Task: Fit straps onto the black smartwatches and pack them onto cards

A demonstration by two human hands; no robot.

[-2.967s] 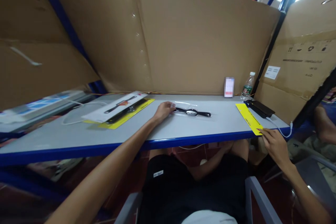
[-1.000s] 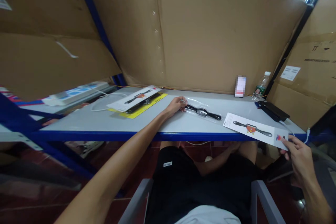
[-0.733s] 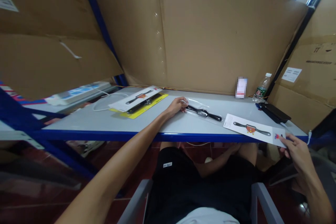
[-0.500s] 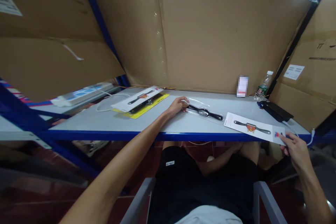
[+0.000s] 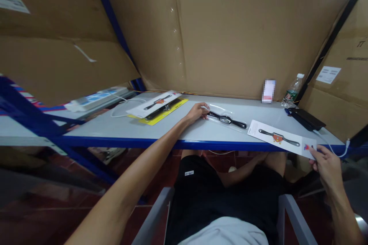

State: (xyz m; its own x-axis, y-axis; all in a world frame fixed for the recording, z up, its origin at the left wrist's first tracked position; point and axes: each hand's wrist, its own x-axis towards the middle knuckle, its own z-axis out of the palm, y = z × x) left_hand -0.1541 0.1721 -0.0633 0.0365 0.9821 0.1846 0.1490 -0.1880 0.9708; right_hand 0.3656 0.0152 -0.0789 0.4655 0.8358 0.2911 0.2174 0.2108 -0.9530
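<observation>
A clear plastic blister lies on the grey tabletop with a black two-handled tool in it. My left hand pinches the blister's left end, fingers closed. Right of it, a white card printed with a picture of such a tool reaches over the blue front edge. My right hand grips the card's right end between thumb and fingers. The card and the blister are close together, side by side.
Farther left, another white card rests on a black tool and a yellow card. At the back right stand a phone and a bottle, near a black case with a white cable. Cardboard walls the back.
The view has shifted slightly, so the whole scene sits a little differently in the picture. Both hands keep their holds, and the card and blister look nearly unchanged in place.
</observation>
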